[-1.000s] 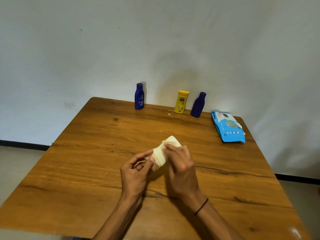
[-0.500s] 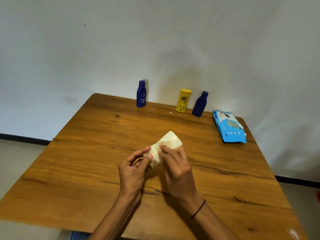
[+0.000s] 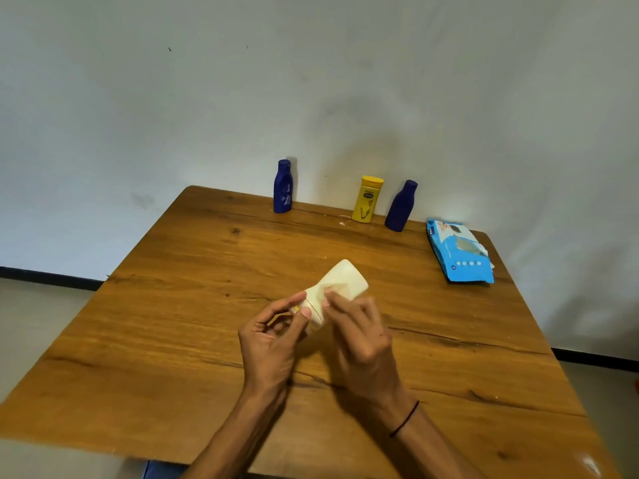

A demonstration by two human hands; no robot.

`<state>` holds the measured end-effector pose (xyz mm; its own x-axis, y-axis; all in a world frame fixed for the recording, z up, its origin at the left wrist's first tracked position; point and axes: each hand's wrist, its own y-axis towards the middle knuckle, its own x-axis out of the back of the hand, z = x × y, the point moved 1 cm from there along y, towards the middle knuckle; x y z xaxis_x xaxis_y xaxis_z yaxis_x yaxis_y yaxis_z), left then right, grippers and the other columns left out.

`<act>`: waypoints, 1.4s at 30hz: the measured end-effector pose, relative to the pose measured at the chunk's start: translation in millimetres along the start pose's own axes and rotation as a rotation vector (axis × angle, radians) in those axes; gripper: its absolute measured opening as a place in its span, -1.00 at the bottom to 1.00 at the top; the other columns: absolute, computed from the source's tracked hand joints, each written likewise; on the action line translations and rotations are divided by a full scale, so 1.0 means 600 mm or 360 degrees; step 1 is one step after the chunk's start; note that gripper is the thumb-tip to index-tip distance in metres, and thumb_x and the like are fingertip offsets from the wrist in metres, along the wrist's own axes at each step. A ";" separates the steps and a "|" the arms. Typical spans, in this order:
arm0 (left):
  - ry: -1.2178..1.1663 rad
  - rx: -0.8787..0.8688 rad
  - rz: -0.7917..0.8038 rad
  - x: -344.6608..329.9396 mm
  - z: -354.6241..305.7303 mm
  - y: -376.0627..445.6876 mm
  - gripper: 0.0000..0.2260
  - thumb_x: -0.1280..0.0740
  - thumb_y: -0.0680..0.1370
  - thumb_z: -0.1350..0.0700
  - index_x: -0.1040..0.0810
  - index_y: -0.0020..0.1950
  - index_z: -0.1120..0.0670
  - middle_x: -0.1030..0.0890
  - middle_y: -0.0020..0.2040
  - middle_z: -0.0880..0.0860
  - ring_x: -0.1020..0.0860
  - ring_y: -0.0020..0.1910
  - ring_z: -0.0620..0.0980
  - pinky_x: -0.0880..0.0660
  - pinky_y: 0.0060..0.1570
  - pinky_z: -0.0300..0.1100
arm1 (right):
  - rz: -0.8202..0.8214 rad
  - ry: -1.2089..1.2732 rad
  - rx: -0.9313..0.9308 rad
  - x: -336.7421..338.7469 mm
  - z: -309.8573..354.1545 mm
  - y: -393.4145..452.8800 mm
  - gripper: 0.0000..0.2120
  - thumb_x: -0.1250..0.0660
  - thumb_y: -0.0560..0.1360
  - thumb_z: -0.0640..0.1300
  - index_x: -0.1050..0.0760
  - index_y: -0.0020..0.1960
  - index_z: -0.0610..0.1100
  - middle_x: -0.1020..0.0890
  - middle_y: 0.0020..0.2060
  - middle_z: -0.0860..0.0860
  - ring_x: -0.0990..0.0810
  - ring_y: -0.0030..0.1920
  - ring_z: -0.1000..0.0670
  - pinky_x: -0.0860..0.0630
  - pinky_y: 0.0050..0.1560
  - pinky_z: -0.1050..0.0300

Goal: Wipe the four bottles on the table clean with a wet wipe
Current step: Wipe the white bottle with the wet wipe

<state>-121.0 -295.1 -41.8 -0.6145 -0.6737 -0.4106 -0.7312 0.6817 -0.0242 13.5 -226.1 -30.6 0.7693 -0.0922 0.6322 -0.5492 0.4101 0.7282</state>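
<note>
- The left hand is gripping the cap end of a cream bottle, with the thumb and the curled fingers closing around that end.
- The cream bottle is being held above the middle of the wooden table, tilted, with its base pointing up and away toward the far right.
- The right hand is pressing a white wet wipe against the side of the cream bottle; the fingers are bending over the wipe and pinching it to the bottle.
- The wet wipe is wrapping the lower part of the cream bottle, between the two hands; how far round it reaches cannot be told.
- A thin black band is sitting on the right wrist.
- Three other bottles are standing upright along the far edge of the table, near the wall: a blue bottle at the left, a yellow bottle in the middle, and a dark blue bottle just beside the yellow one at the right.
- A blue wipe packet is lying flat near the far right corner of the table, apart from the bottles, with its flap partly open.
</note>
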 end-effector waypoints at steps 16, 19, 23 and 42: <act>-0.0188 0.0232 -0.0088 -0.020 -0.013 -0.008 -0.83 -0.44 0.54 0.38 -0.73 0.06 0.19 -0.75 -0.01 0.21 -0.71 -0.13 0.07 -0.65 -0.26 -0.22 | 0.0059 0.0012 0.0214 -0.008 0.026 -0.019 -0.63 -0.46 0.52 -0.36 -0.57 0.31 -0.35 -0.56 0.39 -0.22 -0.57 0.06 -0.23 -0.58 0.05 -0.09; -0.0269 0.0382 -0.0100 -0.012 -0.019 -0.002 -0.83 -0.40 0.58 0.36 -0.70 0.13 0.23 -0.74 0.04 0.26 -0.74 -0.10 0.09 -0.67 -0.28 -0.21 | 0.0156 -0.0039 0.0336 -0.005 0.016 -0.038 -0.57 -0.56 0.49 -0.29 -0.58 0.31 -0.36 -0.51 0.45 -0.23 -0.59 0.10 -0.23 -0.61 0.03 -0.08; -0.0347 0.0596 -0.0032 -0.012 -0.027 -0.003 -0.85 -0.38 0.59 0.34 -0.68 0.13 0.25 -0.74 -0.04 0.27 -0.74 -0.22 0.07 -0.70 -0.29 -0.16 | 0.0113 -0.0198 0.0273 0.015 -0.031 -0.030 -0.43 -0.61 0.43 -0.25 -0.48 0.37 -0.27 -0.38 0.52 -0.18 -0.51 0.18 -0.19 -0.61 0.02 -0.07; 0.1257 -0.0826 0.0914 0.022 -0.056 0.043 -0.59 -0.56 0.53 0.06 -0.64 0.38 -0.07 -0.63 0.22 -0.10 -0.64 0.19 -0.12 -0.64 0.07 -0.27 | 0.0451 -0.0190 0.0262 0.043 -0.056 0.055 -0.82 -0.37 0.55 -0.29 -0.45 0.10 -0.15 -0.61 0.07 -0.10 -0.49 -0.02 -0.05 -0.57 -0.23 0.02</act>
<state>-157.9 -296.3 -17.4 -0.7835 -0.4138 0.4635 -0.1983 0.8735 0.4446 26.5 -184.4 0.6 0.5404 -0.1048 0.8348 -0.7883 0.2839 0.5459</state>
